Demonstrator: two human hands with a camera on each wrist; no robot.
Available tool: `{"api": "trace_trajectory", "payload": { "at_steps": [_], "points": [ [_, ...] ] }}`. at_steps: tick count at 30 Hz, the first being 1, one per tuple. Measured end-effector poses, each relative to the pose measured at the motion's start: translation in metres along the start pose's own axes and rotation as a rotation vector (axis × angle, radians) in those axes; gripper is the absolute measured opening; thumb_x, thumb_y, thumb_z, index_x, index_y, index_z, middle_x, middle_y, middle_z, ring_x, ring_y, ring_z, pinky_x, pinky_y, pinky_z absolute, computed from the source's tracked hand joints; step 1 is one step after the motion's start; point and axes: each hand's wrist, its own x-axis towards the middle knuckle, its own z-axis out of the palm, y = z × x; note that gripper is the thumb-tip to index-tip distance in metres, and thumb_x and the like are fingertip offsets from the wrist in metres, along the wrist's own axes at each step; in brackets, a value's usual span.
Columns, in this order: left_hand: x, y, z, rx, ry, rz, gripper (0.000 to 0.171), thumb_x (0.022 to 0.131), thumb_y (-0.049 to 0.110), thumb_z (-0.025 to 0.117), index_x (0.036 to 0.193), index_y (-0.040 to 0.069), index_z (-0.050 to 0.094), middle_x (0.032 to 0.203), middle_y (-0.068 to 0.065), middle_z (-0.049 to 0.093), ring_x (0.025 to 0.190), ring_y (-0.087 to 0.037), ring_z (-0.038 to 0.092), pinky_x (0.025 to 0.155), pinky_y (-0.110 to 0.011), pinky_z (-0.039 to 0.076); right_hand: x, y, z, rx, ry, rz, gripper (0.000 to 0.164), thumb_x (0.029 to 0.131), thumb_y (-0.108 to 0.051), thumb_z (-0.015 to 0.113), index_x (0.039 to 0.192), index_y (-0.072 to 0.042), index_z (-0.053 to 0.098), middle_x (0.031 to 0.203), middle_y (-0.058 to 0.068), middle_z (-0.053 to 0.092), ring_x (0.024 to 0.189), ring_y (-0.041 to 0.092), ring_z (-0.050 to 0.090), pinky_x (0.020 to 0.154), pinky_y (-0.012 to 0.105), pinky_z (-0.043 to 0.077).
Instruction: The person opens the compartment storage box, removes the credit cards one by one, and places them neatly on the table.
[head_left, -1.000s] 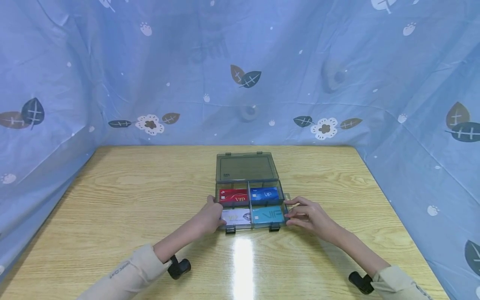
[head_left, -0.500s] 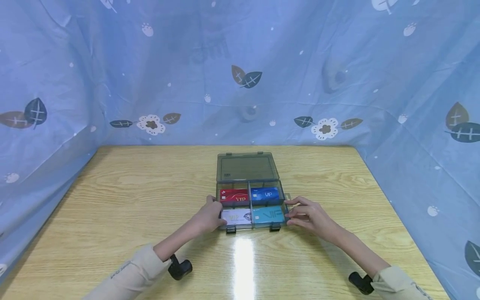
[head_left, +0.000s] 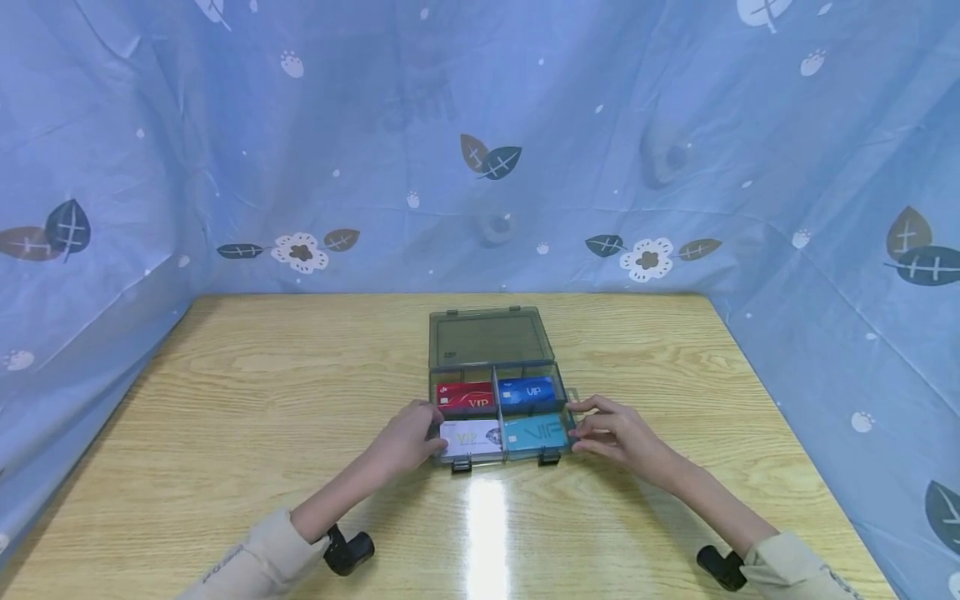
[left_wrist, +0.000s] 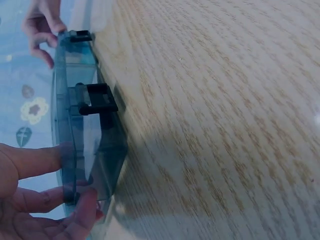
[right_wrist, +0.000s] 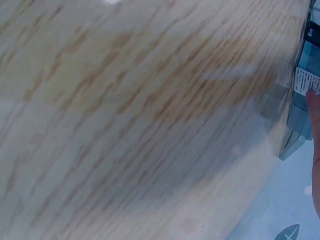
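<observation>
Hands apart: I note the left hand (head_left: 405, 437) gripping the open box's (head_left: 491, 337) left wall, right hand (head_left: 624, 433) touching its right. Four cards (head_left: 536, 433) lie inside.

A pale wood-grained table (head_left: 300, 375) carries a smoky, see-through box (head_left: 504, 457), its lid (head_left: 491, 337) opened back at the far side. Wood grain spreads left and right of the box, and a white streak of reflected light (head_left: 487, 537) marks the table on the box's near side.
</observation>
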Motion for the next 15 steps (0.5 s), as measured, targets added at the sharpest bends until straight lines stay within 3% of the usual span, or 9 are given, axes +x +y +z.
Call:
{"api": "trace_trajectory", "payload": {
  "at_steps": [5,9,12,15],
  "points": [
    [-0.0020,-0.0007,-0.0002,-0.007,0.040,-0.015,0.023,0.083,0.006,0.073,0.101,-0.007,0.067,0.118,-0.024,0.058,0.108,-0.034,0.056,0.089,-0.046,0.049,-0.0005,0.0001,0.0018,-0.002,-0.003,0.007,0.013,0.074,0.003,0.077,0.083,-0.004,0.072,0.110,0.022,0.060,0.081,0.019,0.070,0.071,0.015,0.053],
    [-0.0020,-0.0019,-0.0019,-0.025,0.101,-0.016,0.014,0.082,0.005,0.074,0.093,-0.001,0.067,0.130,-0.027,0.051,0.119,-0.038,0.051,0.096,-0.048,0.046,-0.0010,-0.0013,0.0025,-0.007,0.000,0.013,0.012,0.075,0.004,0.076,0.083,-0.004,0.071,0.110,0.022,0.059,0.081,0.019,0.070,0.071,0.015,0.053],
    [-0.0020,-0.0041,-0.0022,-0.023,0.148,0.028,0.007,0.082,0.003,0.074,0.083,0.005,0.067,0.131,-0.025,0.052,0.125,-0.038,0.046,0.099,-0.049,0.043,-0.0012,-0.0020,0.0029,-0.012,0.007,0.011,0.013,0.074,0.004,0.077,0.083,-0.004,0.071,0.110,0.022,0.059,0.080,0.019,0.070,0.071,0.014,0.053],
    [-0.0025,-0.0075,-0.0008,-0.013,0.195,0.084,0.012,0.082,0.002,0.074,0.076,0.009,0.066,0.124,-0.021,0.054,0.119,-0.038,0.047,0.097,-0.050,0.042,-0.0009,-0.0020,0.0032,-0.013,0.014,0.006,0.014,0.074,0.005,0.077,0.082,-0.004,0.071,0.110,0.022,0.060,0.080,0.019,0.070,0.071,0.014,0.053]
  ]
}}
